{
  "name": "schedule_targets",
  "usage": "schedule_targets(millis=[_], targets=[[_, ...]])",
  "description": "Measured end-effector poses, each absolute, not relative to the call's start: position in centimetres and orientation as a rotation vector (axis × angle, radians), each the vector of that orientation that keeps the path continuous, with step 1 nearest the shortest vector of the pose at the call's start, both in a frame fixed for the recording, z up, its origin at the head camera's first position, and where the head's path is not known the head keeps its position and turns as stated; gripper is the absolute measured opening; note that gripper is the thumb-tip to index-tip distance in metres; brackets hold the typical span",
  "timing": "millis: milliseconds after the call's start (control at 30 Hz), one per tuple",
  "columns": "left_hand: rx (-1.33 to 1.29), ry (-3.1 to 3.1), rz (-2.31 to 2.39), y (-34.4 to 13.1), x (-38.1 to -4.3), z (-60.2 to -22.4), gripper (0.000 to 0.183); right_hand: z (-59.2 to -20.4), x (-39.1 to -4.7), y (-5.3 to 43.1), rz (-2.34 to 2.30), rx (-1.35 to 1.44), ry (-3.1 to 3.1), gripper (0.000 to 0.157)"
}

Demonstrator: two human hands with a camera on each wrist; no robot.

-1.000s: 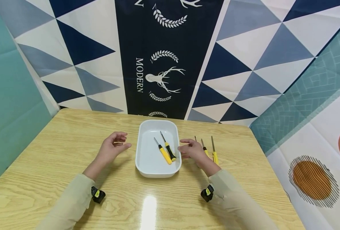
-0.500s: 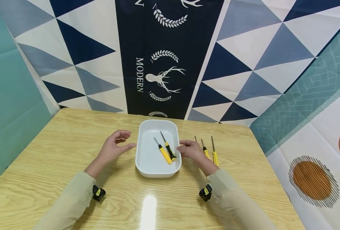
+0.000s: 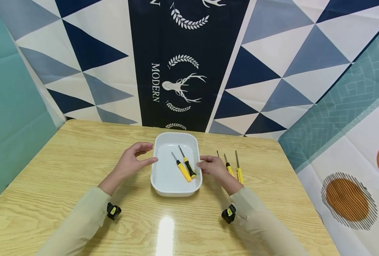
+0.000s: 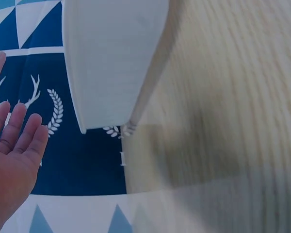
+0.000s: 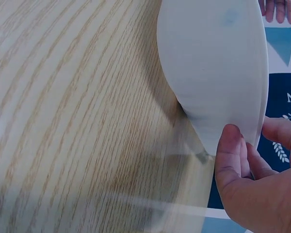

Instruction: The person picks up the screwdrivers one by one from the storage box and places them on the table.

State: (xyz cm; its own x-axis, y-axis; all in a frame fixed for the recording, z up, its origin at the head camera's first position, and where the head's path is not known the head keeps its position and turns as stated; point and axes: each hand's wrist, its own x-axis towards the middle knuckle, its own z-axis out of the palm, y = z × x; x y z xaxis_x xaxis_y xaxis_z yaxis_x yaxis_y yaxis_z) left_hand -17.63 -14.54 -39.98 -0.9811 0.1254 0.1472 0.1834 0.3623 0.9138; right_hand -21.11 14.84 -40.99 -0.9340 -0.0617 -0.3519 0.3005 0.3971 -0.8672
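A white rectangular tray (image 3: 163, 174) stands on the table. Inside it lie a screwdriver with a mostly yellow handle (image 3: 184, 172) and another with a black and yellow handle (image 3: 189, 168). My right hand (image 3: 214, 167) pinches the tray's right rim, thumb over the edge and fingers against the outer wall; the right wrist view shows those fingers (image 5: 229, 150) on the wall. At the opposite side my left hand (image 3: 132, 160) has its fingers spread, the thumb tip overlapping the left rim in the head view. In the left wrist view that hand (image 4: 12, 165) appears apart from the wall.
Right of the tray, partly behind my right hand, several screwdrivers lie on the wooden table (image 3: 272, 199), among them one with a long shaft and yellow handle (image 3: 239, 173) and one with a black and yellow handle (image 3: 229, 168). A patterned wall covering (image 3: 183, 89) rises behind the table's back edge.
My left hand has moved right, up to the tray's left rim. The right hand has shifted slightly left and closed its grip on the right rim. Tray and screwdrivers stay put.
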Motion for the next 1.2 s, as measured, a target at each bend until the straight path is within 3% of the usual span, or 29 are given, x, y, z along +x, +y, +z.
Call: schedule_targets(millis=[1200], targets=[[-0.324,-2.566,-1.728,-10.8,-18.2,-38.4,0.054,-41.1,-20.8,14.9,-1.569,0.217,2.337,0.043]])
